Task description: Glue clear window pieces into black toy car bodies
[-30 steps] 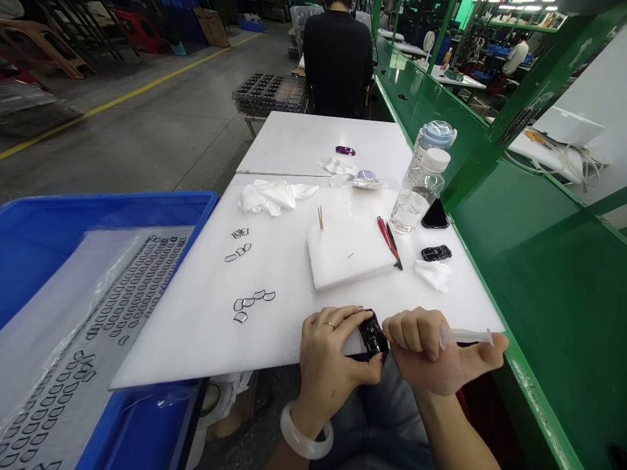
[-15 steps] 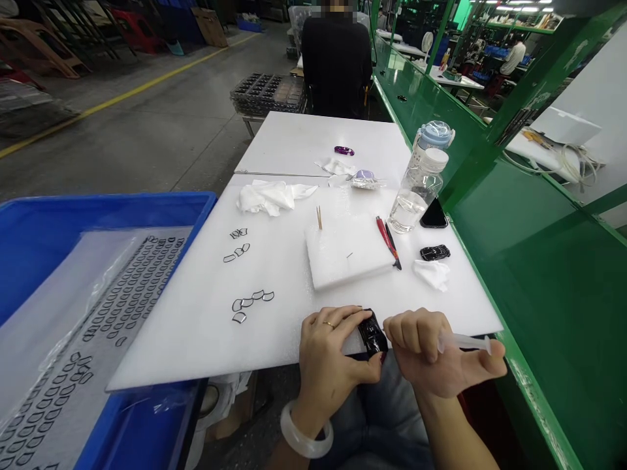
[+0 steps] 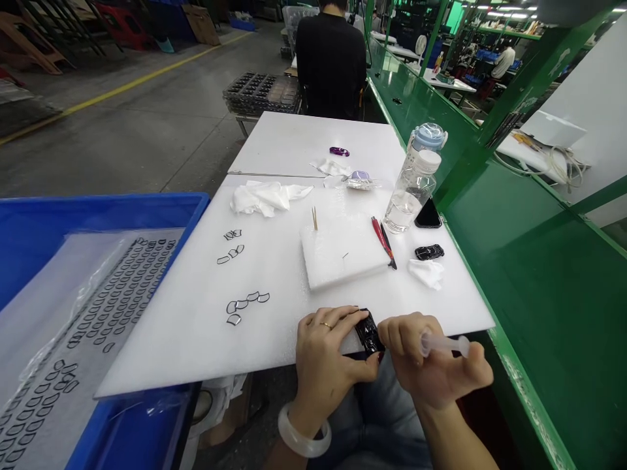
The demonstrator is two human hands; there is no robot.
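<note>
My left hand [image 3: 327, 356], with a ring and a pale bangle, is closed on a small black toy-car body [image 3: 369, 332] at the near edge of the white table [image 3: 274, 274]. My right hand [image 3: 431, 365] grips a clear syringe [image 3: 443, 344], thumb on its plunger, with the tip end at the car body. Small dark window-shaped pieces [image 3: 245, 303] lie in loose groups to the left on the table.
A white foam pad [image 3: 343, 254] lies beyond my hands, with red and black tools [image 3: 383, 240], a water bottle [image 3: 409, 192], a phone [image 3: 428, 214], another black car body [image 3: 429, 252] and tissues [image 3: 267, 196] around it. A blue crate [image 3: 73, 307] of pieces stands left. A person in black sits ahead.
My hands and the car body have hardly moved; the right hand has drawn slightly nearer and the syringe has tilted a little. The view has shifted slightly.
</note>
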